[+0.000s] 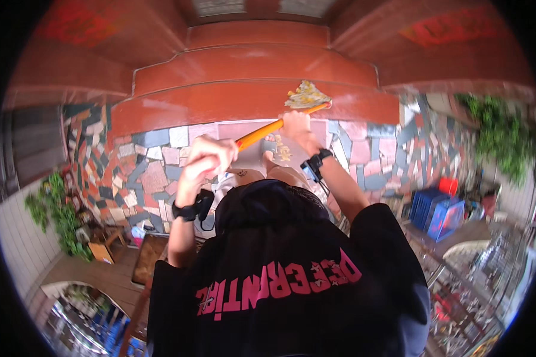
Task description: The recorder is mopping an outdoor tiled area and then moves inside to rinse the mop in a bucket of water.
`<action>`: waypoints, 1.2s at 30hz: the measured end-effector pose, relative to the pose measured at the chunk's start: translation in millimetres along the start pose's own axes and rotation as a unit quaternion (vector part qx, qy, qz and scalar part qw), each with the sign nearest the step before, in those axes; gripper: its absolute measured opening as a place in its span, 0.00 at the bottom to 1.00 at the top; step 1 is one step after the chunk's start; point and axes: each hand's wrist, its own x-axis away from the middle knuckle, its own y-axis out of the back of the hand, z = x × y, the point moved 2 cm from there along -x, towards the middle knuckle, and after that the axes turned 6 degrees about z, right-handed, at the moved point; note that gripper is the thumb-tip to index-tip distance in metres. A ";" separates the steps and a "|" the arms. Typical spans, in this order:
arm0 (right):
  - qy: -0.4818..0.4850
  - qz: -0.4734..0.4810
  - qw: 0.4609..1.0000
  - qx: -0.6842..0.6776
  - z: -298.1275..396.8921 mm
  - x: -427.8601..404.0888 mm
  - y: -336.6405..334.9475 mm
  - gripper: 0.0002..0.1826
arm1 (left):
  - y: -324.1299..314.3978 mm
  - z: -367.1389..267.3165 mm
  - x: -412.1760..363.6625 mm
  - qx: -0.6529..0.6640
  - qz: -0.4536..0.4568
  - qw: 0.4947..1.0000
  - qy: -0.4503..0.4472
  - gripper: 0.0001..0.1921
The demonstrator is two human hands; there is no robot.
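A mop with an orange handle (260,135) runs slantwise in front of me, from lower left to upper right. My left hand (213,154) closes round the end of the handle nearer to me. Farther along, my right hand (295,123) grips the same handle close to the head. The pale yellow and grey mop head (307,95), apparently of cloth strands, lies against the lowest red step (232,105), just beyond my right hand. Both wrists wear black straps with small devices.
Red steps rise ahead between red walls. Underfoot is a mat (245,129) on crazy-paved stone (154,176). Leafy plants (496,134) grow at both sides. A blue plastic crate (435,213) stands at right, near a red container (448,186); a small wooden stool (102,252) is at left.
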 end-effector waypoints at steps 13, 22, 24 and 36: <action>-0.211 -0.077 0.937 -0.268 -152.0 36.7 -60.9 0.15 | -80.7 89.3 -103.9 -0.041 0.148 0.984 0.087 0.16; -0.023 -0.027 0.970 -0.240 35.4 -15.5 57.0 0.14 | 31.7 -70.3 -54.9 -0.048 -0.031 0.998 -0.028 0.19; 0.050 -0.035 0.967 -0.246 75.8 -32.5 56.8 0.20 | 53.3 -101.9 -34.9 -0.071 -0.003 0.997 -0.039 0.18; 0.203 -0.055 0.960 -0.186 250.4 -95.7 20.2 0.11 | 134.3 -172.8 75.8 -0.219 -0.270 0.937 -0.024 0.09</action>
